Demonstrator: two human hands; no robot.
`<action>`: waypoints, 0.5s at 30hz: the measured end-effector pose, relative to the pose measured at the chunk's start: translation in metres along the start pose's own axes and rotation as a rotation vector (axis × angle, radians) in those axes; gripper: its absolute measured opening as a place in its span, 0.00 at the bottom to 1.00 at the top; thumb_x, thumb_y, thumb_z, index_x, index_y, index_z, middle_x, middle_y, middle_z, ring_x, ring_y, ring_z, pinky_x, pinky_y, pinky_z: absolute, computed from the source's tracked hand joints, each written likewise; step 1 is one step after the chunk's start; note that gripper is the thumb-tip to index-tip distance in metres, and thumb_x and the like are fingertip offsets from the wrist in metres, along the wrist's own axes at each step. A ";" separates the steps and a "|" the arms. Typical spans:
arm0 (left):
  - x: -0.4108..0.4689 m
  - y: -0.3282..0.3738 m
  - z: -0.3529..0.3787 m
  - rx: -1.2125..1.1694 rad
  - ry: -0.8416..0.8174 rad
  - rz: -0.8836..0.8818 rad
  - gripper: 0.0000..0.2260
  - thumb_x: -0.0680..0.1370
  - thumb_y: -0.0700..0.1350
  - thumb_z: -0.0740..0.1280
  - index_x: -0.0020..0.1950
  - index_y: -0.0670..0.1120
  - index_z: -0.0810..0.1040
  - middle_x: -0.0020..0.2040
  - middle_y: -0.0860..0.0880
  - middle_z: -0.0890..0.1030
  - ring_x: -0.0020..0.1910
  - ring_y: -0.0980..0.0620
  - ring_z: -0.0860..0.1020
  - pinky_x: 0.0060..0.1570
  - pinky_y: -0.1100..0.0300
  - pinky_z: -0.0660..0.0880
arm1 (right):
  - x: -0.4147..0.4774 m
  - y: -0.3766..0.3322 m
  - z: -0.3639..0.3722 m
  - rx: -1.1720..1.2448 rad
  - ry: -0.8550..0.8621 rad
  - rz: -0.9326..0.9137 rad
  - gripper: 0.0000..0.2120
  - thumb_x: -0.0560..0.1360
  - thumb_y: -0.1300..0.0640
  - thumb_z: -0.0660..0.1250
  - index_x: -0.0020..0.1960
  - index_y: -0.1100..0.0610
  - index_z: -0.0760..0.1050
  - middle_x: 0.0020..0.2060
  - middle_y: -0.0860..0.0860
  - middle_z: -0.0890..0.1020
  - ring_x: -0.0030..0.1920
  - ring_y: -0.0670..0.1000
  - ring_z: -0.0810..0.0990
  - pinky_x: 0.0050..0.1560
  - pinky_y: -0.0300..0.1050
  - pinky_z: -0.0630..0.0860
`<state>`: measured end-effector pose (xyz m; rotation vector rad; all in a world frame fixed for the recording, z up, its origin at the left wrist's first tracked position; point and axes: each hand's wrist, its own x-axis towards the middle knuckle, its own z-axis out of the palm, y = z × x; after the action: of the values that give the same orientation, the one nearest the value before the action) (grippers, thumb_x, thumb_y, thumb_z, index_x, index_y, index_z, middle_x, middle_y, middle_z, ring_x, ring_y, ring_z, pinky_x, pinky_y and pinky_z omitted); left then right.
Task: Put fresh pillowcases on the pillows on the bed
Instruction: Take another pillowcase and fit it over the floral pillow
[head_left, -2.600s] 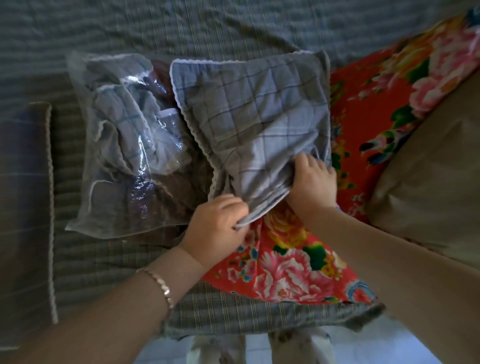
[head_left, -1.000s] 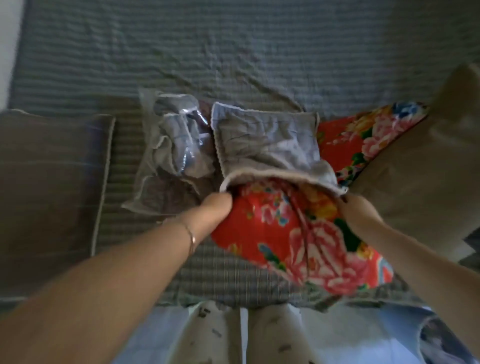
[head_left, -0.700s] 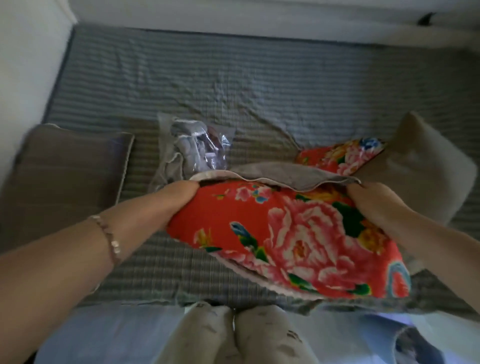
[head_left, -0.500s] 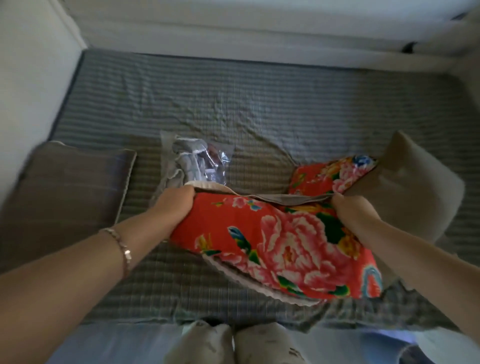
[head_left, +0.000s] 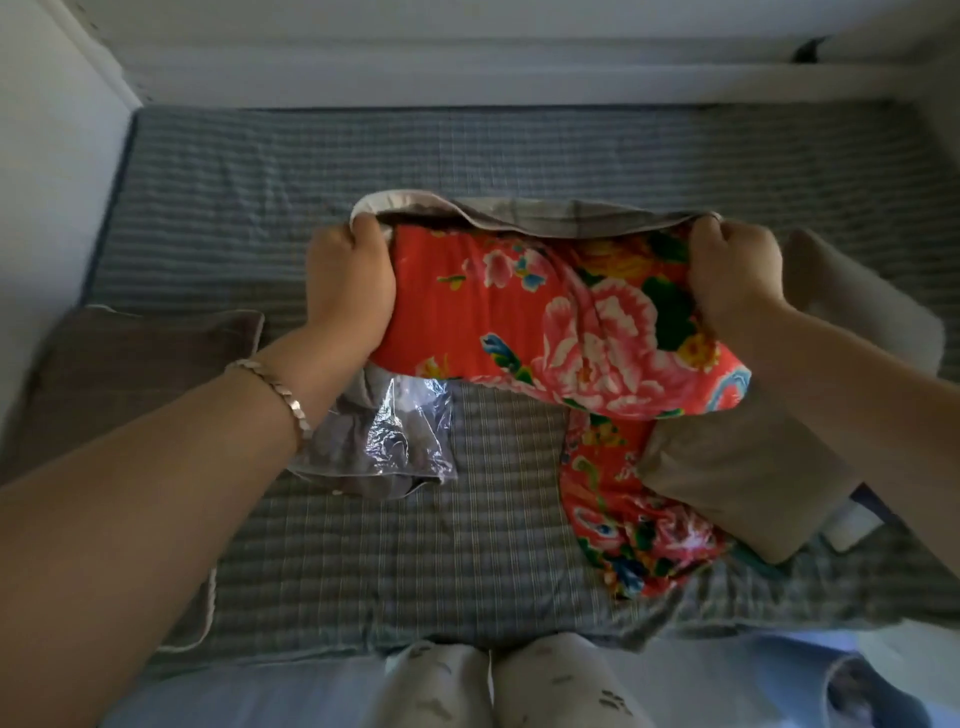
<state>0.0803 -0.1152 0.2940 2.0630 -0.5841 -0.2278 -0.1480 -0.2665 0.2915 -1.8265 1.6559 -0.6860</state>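
A red floral pillow (head_left: 561, 322) is lifted above the bed, its far end inside the mouth of a grey checked pillowcase (head_left: 545, 221). My left hand (head_left: 349, 283) grips the case's left edge, fingers curled over its white trim. At the case's right edge my right hand (head_left: 735, 275) grips the rim the same way. Most of the pillowcase hangs hidden behind the pillow.
A clear plastic bag (head_left: 387, 436) of folded grey fabric lies on the striped bed (head_left: 467, 545). A grey-cased pillow (head_left: 130, 374) sits at the left. A tan pillow (head_left: 748, 483) lies on a red floral cloth (head_left: 608, 499) at the right. Walls border the bed's far and left sides.
Both hands have raised the red floral pillow off the bed and moved apart, stretching the pillowcase mouth wide over its far end. The view has tilted down.
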 end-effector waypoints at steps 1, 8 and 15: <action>0.000 -0.017 0.013 0.054 -0.017 -0.089 0.19 0.80 0.45 0.54 0.37 0.37 0.76 0.33 0.44 0.74 0.34 0.56 0.75 0.31 0.63 0.60 | 0.003 0.014 0.011 -0.034 -0.025 0.038 0.17 0.78 0.52 0.54 0.36 0.61 0.72 0.27 0.51 0.70 0.27 0.47 0.67 0.32 0.44 0.61; -0.052 -0.203 0.116 0.394 -0.565 -0.621 0.18 0.81 0.46 0.52 0.64 0.36 0.72 0.64 0.36 0.73 0.62 0.39 0.72 0.58 0.53 0.68 | -0.010 0.167 0.120 -0.296 -0.319 0.423 0.13 0.77 0.55 0.57 0.50 0.62 0.75 0.43 0.60 0.79 0.37 0.57 0.75 0.37 0.42 0.66; -0.120 -0.310 0.146 0.537 -0.664 -0.717 0.15 0.80 0.50 0.53 0.61 0.44 0.70 0.56 0.40 0.77 0.53 0.41 0.76 0.49 0.53 0.69 | -0.090 0.289 0.190 -0.320 -0.438 0.659 0.12 0.80 0.53 0.55 0.50 0.59 0.73 0.38 0.55 0.78 0.31 0.52 0.72 0.30 0.44 0.65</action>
<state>0.0178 -0.0309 -0.0536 2.6557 -0.2650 -1.3308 -0.2254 -0.1823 -0.0470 -1.3439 1.9544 0.2554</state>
